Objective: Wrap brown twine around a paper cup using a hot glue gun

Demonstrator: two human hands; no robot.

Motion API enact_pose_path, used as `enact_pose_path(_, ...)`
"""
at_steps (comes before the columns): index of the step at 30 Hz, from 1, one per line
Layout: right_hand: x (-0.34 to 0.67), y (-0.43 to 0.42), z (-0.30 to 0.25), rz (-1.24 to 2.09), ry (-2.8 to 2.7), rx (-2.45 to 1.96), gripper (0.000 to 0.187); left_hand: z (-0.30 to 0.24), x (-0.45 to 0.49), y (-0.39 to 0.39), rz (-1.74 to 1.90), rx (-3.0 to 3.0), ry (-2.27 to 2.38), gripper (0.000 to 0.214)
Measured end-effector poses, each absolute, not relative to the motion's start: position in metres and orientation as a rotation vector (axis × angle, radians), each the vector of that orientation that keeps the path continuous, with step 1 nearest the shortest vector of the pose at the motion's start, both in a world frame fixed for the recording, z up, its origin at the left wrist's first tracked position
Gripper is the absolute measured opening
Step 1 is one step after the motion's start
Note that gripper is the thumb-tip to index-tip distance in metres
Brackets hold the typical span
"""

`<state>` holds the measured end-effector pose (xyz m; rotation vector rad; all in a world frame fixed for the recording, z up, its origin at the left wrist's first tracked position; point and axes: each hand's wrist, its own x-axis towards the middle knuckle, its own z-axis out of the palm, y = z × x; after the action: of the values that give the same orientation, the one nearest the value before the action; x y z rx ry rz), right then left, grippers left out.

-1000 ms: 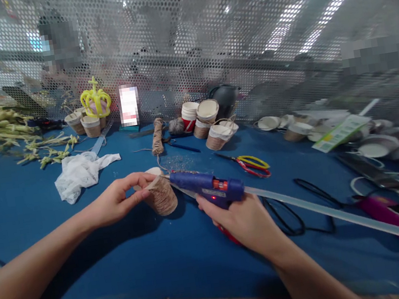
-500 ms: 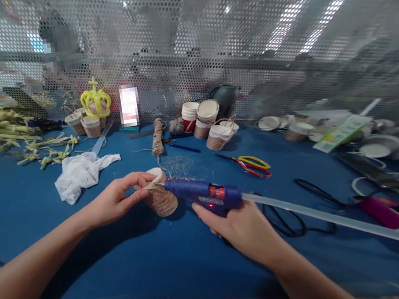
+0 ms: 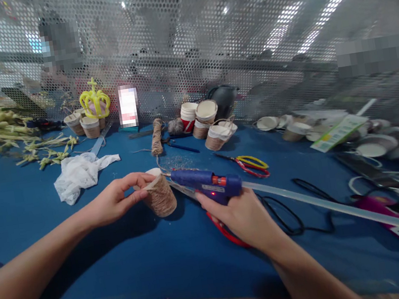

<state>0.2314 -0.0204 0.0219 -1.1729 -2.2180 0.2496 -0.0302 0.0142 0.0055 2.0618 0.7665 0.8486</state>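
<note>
At 8 o'clock in our view, the left hand [image 3: 123, 194], nearly closed, pinches one twine-wrapped cup [image 3: 162, 198] by its rim; at 5, the right hand [image 3: 241, 216] curls around one blue glue gun [image 3: 192, 178]. About the cup, we count one twine bundle [image 3: 156, 137] at 12, one pair of yellow-and-red scissors [image 3: 238, 159] at 3 and one white cloth [image 3: 80, 176] at 10.
</note>
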Motion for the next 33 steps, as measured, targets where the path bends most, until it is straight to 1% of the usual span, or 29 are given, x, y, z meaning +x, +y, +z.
enact_pose_path(5, 0.231, -0.021, 0.024, 0.302, -2.194, -1.191, 0.021, 0.007, -0.03, 0.014, 0.852, 2.059, 0.773, 0.019)
enact_pose_path(10, 0.222, -0.024, 0.029, 0.542, -2.02, -1.359, 0.017, 0.005, -0.029, 0.013, 0.857, 2.086, 0.805, 0.018)
enact_pose_path(12, 0.217, -0.026, 0.031, 0.604, -1.948, -1.416, 0.02, 0.006, -0.029, 0.013, 0.885, 2.114, 0.837, 0.018)
enact_pose_path(14, 0.213, -0.027, 0.031, 0.65, -1.906, -1.42, 0.023, 0.006, -0.03, 0.013, 0.929, 2.188, 0.873, 0.017)
enact_pose_path(17, 0.21, -0.028, 0.028, 0.747, -1.818, -1.39, 0.021, 0.007, -0.031, 0.014, 1.008, 2.402, 0.92, 0.012)
enact_pose_path(23, 0.206, -0.028, 0.023, 0.812, -1.684, -1.277, 0.02, 0.003, -0.03, 0.013, 1.033, 2.828, 1.058, 0.01)
enact_pose_path(27, 0.204, -0.027, 0.022, 0.868, -1.665, -1.233, 0.023, 0.001, -0.028, 0.012, 1.01, 2.939, 1.089, 0.013)
enact_pose_path(29, 0.204, -0.026, 0.022, 0.852, -1.691, -1.236, 0.024, 0.004, -0.027, 0.011, 1.016, 2.955, 1.124, 0.019)
enact_pose_path(31, 0.204, -0.025, 0.02, 0.816, -1.723, -1.241, 0.025, 0.009, -0.026, 0.007, 1.09, 2.981, 1.147, 0.024)
enact_pose_path(33, 0.205, -0.024, 0.017, 0.732, -1.752, -1.267, 0.024, 0.017, -0.023, 0.0, 1.251, 3.008, 1.123, 0.02)
